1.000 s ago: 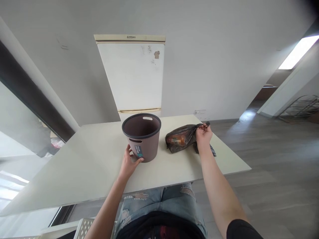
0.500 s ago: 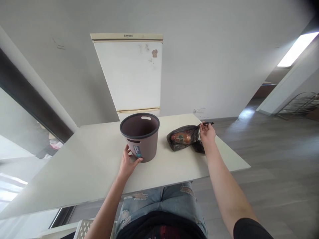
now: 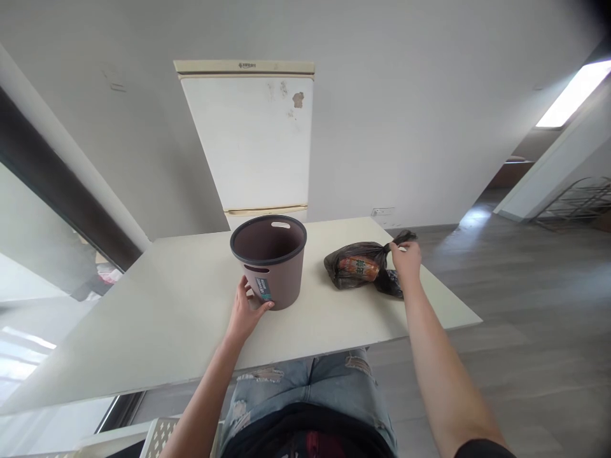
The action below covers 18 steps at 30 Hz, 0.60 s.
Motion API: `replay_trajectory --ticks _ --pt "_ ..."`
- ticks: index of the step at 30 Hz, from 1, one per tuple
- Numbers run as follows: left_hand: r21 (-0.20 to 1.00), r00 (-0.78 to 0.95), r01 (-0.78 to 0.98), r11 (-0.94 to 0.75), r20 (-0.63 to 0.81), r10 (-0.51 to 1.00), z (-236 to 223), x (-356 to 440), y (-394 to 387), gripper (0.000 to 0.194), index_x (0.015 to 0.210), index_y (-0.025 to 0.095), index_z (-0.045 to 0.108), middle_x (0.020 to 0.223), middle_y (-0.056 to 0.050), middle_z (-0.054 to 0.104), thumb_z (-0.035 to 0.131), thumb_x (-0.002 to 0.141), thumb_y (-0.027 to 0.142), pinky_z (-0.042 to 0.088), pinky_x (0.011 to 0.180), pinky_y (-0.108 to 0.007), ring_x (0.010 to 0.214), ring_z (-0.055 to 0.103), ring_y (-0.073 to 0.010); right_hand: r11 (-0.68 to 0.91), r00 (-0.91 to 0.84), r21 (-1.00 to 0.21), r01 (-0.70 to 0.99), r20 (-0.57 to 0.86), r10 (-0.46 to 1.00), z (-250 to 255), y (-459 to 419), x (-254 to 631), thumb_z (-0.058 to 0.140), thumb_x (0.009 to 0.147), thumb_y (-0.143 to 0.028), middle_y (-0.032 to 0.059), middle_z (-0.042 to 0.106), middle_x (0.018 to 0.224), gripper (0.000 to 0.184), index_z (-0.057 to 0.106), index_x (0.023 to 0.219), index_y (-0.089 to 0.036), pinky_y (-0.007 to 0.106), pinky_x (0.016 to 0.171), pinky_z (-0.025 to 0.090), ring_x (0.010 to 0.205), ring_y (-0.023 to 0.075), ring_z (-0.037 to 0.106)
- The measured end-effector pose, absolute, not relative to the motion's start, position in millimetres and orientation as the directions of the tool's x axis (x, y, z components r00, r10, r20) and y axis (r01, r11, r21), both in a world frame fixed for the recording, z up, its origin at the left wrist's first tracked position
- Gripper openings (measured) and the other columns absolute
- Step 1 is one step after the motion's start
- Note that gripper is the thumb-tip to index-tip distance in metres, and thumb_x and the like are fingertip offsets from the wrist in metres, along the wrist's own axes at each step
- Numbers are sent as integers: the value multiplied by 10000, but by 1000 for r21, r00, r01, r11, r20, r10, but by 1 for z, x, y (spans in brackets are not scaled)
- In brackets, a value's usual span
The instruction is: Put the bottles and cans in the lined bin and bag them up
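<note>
A mauve trash bin (image 3: pixel 281 280) with a dark rim and slotted handles stands upright on the white table (image 3: pixel 157 305). My left hand (image 3: pixel 245 312) is curved around its lower left side, thumb and fingers pressed to the wall near a label. To the right, a thin black plastic bag (image 3: pixel 356 266) lies on the table, with a red and orange printed package showing through it. My right hand (image 3: pixel 405 257) pinches the bag's gathered neck, and the loose top sticks out above the fingers. A second dark, shiny bundle (image 3: pixel 389 284) lies beside the bag, partly behind my right wrist.
Beyond the table stands a white fridge (image 3: pixel 252 140) against the grey wall. A wall socket (image 3: pixel 383 211) sits just past the table's back edge. At the lower left is a white perforated chair back (image 3: pixel 161 437). A metal rack (image 3: pixel 577 203) stands far right on the wooden floor.
My right hand has shifted slightly right, drawing the black bag the same way. More of the dark bundle beside it shows. My left hand and the bin have stayed in place.
</note>
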<state>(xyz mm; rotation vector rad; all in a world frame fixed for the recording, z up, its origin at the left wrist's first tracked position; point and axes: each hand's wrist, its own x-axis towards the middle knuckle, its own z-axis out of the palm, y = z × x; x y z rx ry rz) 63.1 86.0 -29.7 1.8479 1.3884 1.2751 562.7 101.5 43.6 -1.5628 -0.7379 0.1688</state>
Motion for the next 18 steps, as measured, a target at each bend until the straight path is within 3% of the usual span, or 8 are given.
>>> replay_trajectory --ticks 3,5,7,9,12,15,18 --pt "820 39 454 -350 374 927 -30 64 86 1080 1599 302 248 1590 -187 422 874 747 523 588 997 -560 1366 568 -383 -17 643 -763 646 532 551 57 70 540 642 860 -452 196 561 1337 329 559 1059 -204 586 1132 443 1223 349 587" --pt "822 40 451 -347 369 928 -29 64 85 1072 1595 304 254 1589 -184 426 873 748 525 586 1000 -560 1362 571 -380 66 356 -561 825 607 711 65 49 519 580 942 -527 181 523 1472 434 579 1254 -227 581 1159 430 1365 369 510" --pt "824 40 451 -344 366 930 -28 64 85 1072 1593 307 257 1589 -181 427 874 745 528 587 997 -556 1360 572 -378 155 65 -369 916 518 853 67 33 499 619 933 -590 114 366 1660 603 509 1458 -314 625 1203 377 1528 412 324" --pt "825 33 452 -338 364 931 -28 64 85 1084 1594 308 254 1591 -182 424 879 737 532 590 992 -554 1362 568 -382 184 -89 -227 956 372 924 62 29 484 692 890 -578 58 203 1750 801 361 1593 -388 694 1208 337 1585 460 181" --pt "825 36 450 -342 366 930 -29 64 86 1092 1602 315 242 1611 -182 402 878 741 532 591 988 -556 1375 553 -391 155 -109 -143 978 287 952 51 43 477 690 890 -391 64 153 1762 916 198 1663 -393 687 1201 361 1592 454 170" --pt "820 51 450 -355 373 927 -31 62 86 1086 1609 325 228 1625 -178 386 870 758 530 593 991 -551 1387 545 -388 144 -102 -113 983 310 945 48 72 485 612 886 -233 70 245 1727 889 206 1663 -382 628 1205 395 1578 415 228" --pt "817 50 450 -360 379 924 -32 62 87 1097 1618 326 217 1628 -184 381 869 759 528 597 986 -553 1385 550 -391 138 -104 -90 986 308 946 53 100 496 613 866 -217 82 319 1690 885 243 1655 -372 636 1184 416 1547 423 275"
